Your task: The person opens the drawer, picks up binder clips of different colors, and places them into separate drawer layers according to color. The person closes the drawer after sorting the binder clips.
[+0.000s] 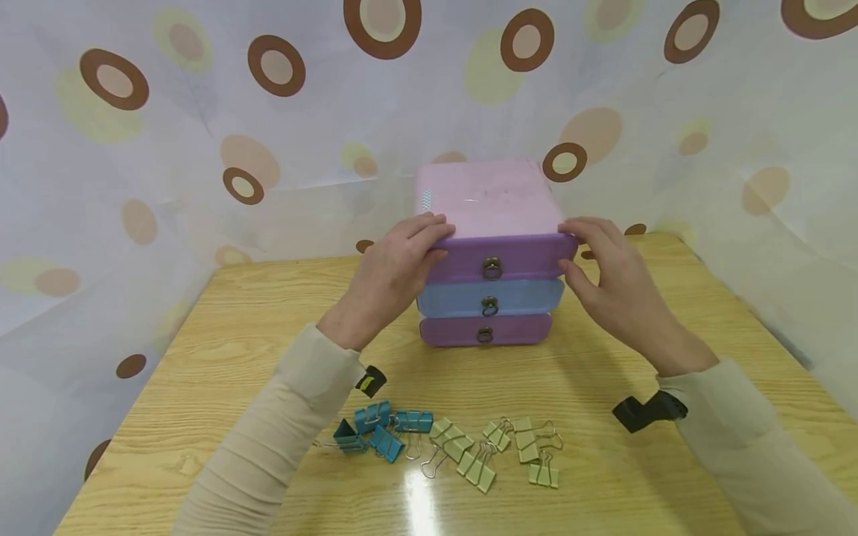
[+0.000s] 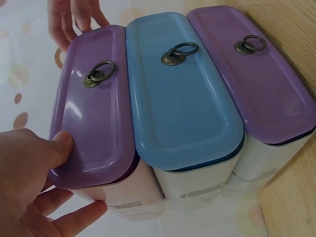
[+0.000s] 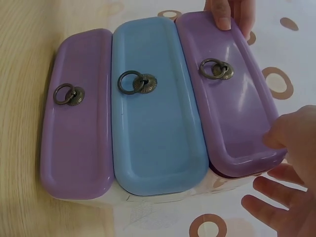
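Note:
A small three-drawer box [image 1: 489, 197] with a pink top stands towards the back of the table. Its top drawer [image 1: 462, 259] has a purple front, the middle drawer [image 1: 445, 298] a blue one, the bottom drawer [image 1: 449, 331] a purple one; each carries a bronze ring pull. My left hand [image 1: 392, 275] holds the top drawer's left end, thumb on the front [image 2: 61, 143] and fingers round the corner. At the opposite end my right hand [image 1: 620, 286] holds the same tier, thumb [image 3: 275, 138] against the purple front and fingers over the top edge.
Several blue binder clips [image 1: 387, 443] lie on the wooden table [image 1: 268, 320] in front of the box. Beside them, to the right, are several pale yellow binder clips [image 1: 477, 470]. A curtain [image 1: 322, 134] with circle patterns hangs behind and along both sides.

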`<state>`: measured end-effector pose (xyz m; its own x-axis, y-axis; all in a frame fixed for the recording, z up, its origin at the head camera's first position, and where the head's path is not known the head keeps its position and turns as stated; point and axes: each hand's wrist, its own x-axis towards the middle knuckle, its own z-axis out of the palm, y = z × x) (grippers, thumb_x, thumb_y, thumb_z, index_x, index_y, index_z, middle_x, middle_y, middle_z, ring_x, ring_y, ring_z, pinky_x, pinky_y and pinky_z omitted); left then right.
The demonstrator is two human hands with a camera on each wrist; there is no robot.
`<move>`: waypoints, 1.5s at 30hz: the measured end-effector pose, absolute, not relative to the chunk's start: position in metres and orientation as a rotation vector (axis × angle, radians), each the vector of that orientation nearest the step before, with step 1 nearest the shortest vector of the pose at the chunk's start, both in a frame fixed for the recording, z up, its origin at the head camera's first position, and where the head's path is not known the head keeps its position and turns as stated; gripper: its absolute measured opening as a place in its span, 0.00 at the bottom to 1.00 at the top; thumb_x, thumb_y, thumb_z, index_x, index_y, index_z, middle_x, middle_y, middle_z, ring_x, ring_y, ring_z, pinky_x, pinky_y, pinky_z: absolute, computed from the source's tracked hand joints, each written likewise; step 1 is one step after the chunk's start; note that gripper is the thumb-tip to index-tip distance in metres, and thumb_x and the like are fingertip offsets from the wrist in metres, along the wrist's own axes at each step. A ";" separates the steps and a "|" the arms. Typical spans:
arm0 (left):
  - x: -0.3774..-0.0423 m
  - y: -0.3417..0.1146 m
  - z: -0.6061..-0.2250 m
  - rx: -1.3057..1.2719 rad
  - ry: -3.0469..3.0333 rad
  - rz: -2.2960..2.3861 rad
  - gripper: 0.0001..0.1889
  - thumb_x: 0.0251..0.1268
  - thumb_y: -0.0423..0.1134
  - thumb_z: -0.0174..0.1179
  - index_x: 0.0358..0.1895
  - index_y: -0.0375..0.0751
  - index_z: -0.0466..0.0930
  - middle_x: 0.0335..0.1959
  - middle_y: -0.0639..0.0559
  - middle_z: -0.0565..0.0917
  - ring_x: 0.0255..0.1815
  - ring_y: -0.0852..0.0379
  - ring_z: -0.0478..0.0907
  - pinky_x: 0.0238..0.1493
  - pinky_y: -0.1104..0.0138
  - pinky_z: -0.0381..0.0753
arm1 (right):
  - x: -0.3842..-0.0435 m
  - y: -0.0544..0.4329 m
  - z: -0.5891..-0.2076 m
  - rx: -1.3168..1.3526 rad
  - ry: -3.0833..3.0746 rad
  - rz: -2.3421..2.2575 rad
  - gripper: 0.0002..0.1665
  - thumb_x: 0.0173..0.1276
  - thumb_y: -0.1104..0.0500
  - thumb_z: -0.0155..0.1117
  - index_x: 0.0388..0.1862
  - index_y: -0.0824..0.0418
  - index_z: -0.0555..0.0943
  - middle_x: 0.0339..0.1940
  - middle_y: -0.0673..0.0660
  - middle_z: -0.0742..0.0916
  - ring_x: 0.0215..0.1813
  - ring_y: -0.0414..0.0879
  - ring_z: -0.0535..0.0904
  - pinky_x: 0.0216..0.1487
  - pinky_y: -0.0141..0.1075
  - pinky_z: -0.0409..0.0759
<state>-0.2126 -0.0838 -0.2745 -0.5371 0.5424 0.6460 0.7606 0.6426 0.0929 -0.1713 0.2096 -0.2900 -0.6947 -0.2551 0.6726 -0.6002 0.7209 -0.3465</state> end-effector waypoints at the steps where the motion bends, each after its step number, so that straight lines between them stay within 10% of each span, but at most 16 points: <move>1: -0.213 -0.084 -0.275 -1.011 -2.281 -0.495 0.15 0.71 0.35 0.59 0.58 0.38 0.80 0.61 0.44 0.81 0.67 0.50 0.76 0.67 0.63 0.76 | -0.169 0.209 -0.290 0.643 -2.318 0.751 0.27 0.65 0.74 0.63 0.63 0.69 0.73 0.61 0.64 0.79 0.57 0.54 0.75 0.52 0.28 0.72; 21: -0.213 -0.087 -0.274 -1.011 -2.313 -0.527 0.16 0.72 0.36 0.59 0.59 0.38 0.80 0.62 0.44 0.81 0.68 0.51 0.74 0.68 0.63 0.75 | -0.139 0.179 -0.308 0.906 -2.211 0.689 0.21 0.59 0.77 0.62 0.52 0.70 0.79 0.42 0.58 0.83 0.43 0.46 0.77 0.46 0.22 0.73; 45: -0.212 -0.085 -0.274 -0.984 -2.326 -0.511 0.16 0.72 0.38 0.59 0.60 0.39 0.80 0.63 0.45 0.80 0.68 0.52 0.75 0.67 0.63 0.76 | -0.152 0.155 -0.359 0.876 -2.684 0.611 0.29 0.66 0.68 0.60 0.67 0.66 0.73 0.44 0.59 0.85 0.39 0.43 0.78 0.41 0.38 0.81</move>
